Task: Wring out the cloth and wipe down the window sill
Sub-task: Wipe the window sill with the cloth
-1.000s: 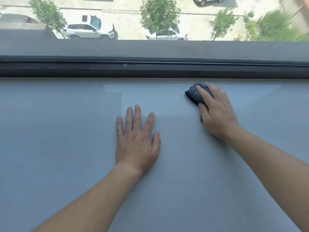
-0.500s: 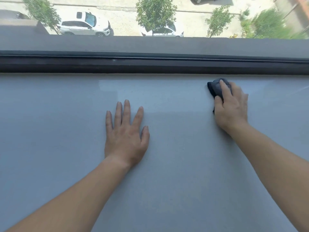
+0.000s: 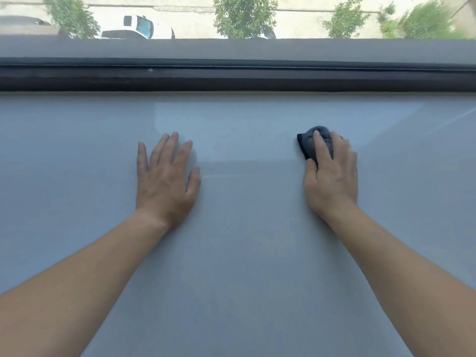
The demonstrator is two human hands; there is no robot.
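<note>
— Where does the light come from?
— From the window along the top of the frame. It's bright daylight, and the pavement (image 3: pixel 195 11) outside is almost washed out.
— And lower down?
— The window sill (image 3: pixel 244 266) is lit softly and evenly, with a bluish cast. A paler glossy patch lies in its upper middle, and there's a faint shadow just right of the left hand (image 3: pixel 164 181).
— Is it sharp?
— The centre is fairly sharp. The shrubs (image 3: pixel 427 21) at upper right are smeared with blur. The dark cloth (image 3: pixel 313 141) under the right hand (image 3: pixel 332 179) shows little detail. The forearms swell toward the lower corners, a wide-lens stretch.
</note>
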